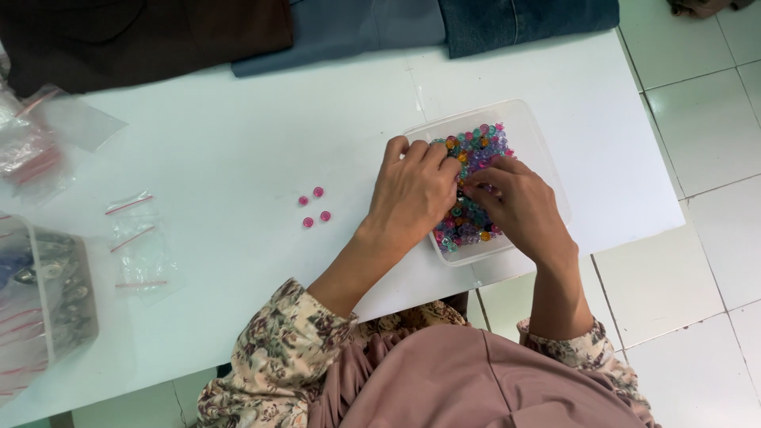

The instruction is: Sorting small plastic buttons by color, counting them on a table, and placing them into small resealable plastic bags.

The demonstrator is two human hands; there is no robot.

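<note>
Both hands meet over the tray (533, 136) of mixed beads (474, 150): right hand (519, 208) fingertips pinched together, seemingly on one bead; left hand (412, 190) curled, its grip hidden. Sorting looks underway, since four pink beads (314, 206) lie apart on the table (238, 158)

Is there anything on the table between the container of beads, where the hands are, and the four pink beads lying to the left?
Nothing visible. The left hand and right hand are in the clear container of mixed beads. Bare white table separates it from the four pink beads.
</note>
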